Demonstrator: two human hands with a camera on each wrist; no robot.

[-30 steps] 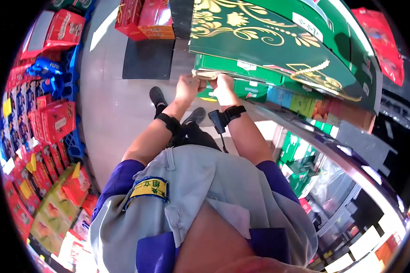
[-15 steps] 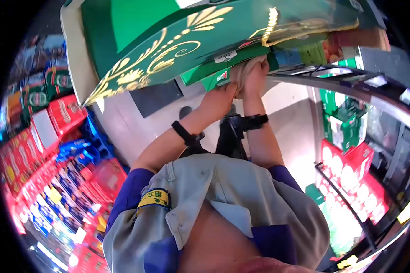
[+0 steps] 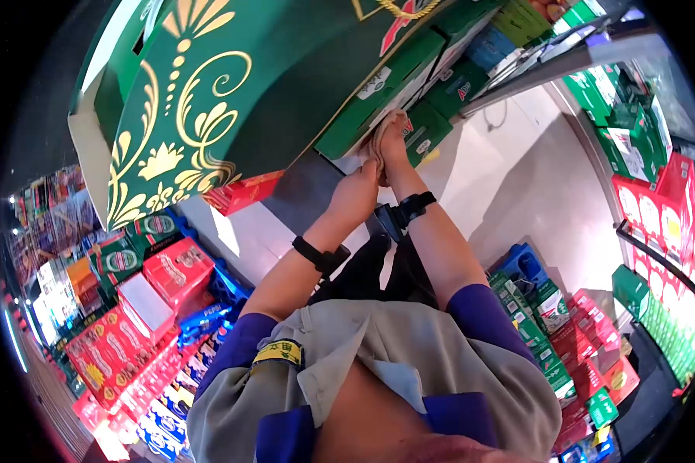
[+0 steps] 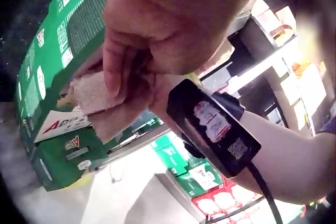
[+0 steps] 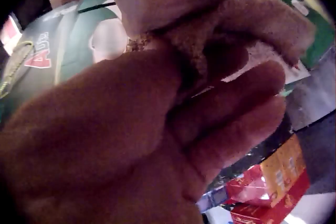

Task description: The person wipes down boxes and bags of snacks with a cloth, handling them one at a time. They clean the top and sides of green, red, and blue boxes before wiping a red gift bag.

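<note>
A crumpled beige cloth (image 3: 378, 147) is bunched between both hands, close against the side of stacked green cartons (image 3: 398, 77). My left hand (image 3: 355, 193) pinches the near end of the cloth; in the left wrist view its fingers curl over a folded, frayed flap of the cloth (image 4: 97, 95). My right hand (image 3: 394, 147) grips the cloth slightly farther forward. In the right wrist view, the cloth (image 5: 268, 22) spreads beyond the right hand's (image 5: 105, 124) fingers. A large green gift box (image 3: 216, 100) with gold scrollwork and a rope handle stands above the cartons, left of the hands.
Red boxes (image 3: 177, 266) and blue Pepsi packs (image 3: 205, 320) are stacked at left. A red carton (image 3: 247, 193) sits under the gift box's near edge. Shelving with red cases (image 3: 664, 208) and green cartons (image 3: 633, 143) lines the right. Pale floor (image 3: 517, 162) lies between.
My view has turned, and the gift box now lies farther left and shows more of its patterned face. Both hands keep holding the cloth by the green cartons.
</note>
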